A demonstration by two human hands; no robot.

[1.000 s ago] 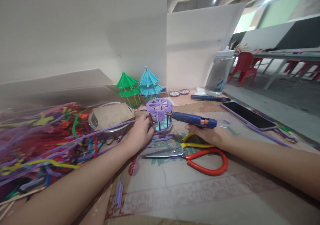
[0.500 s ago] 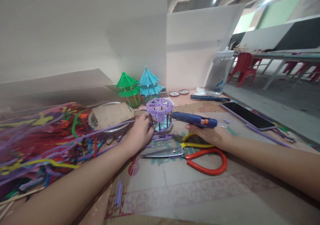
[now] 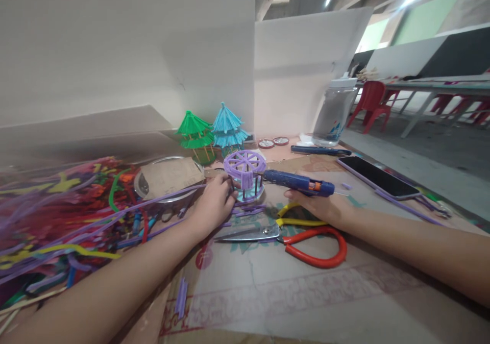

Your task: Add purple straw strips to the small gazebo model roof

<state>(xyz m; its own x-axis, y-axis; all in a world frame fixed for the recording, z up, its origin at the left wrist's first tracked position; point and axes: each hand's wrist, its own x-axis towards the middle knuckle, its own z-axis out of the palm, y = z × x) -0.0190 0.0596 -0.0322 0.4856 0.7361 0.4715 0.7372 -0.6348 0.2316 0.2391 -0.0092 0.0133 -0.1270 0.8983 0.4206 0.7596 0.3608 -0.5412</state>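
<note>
A small purple pavilion model (image 3: 245, 162) with a spoked round top, dark posts and a pale blue base stands on the cardboard. My left hand (image 3: 218, 198) grips its left side, fingers closed and partly hidden. In my right hand (image 3: 319, 205) is a blue glue gun (image 3: 293, 179), its nozzle at the purple strips hanging from the model's rim. Scissors (image 3: 268, 230) with one yellow and one red handle lie just below the glue gun. Short purple pipe-cleaner pieces (image 3: 247, 211) are scattered in front of the model.
Tangled coloured pipe cleaners (image 3: 69, 206) pile up at left beside a round metal tin (image 3: 141, 186). Behind stand a green model (image 3: 195, 134) and a blue model (image 3: 227, 127). On the right are a water bottle (image 3: 333, 114), a phone (image 3: 377, 177) and a dark blue knife-like tool (image 3: 319, 150).
The glue gun has shifted very slightly to the right at its back end. Both hands otherwise keep their places.
</note>
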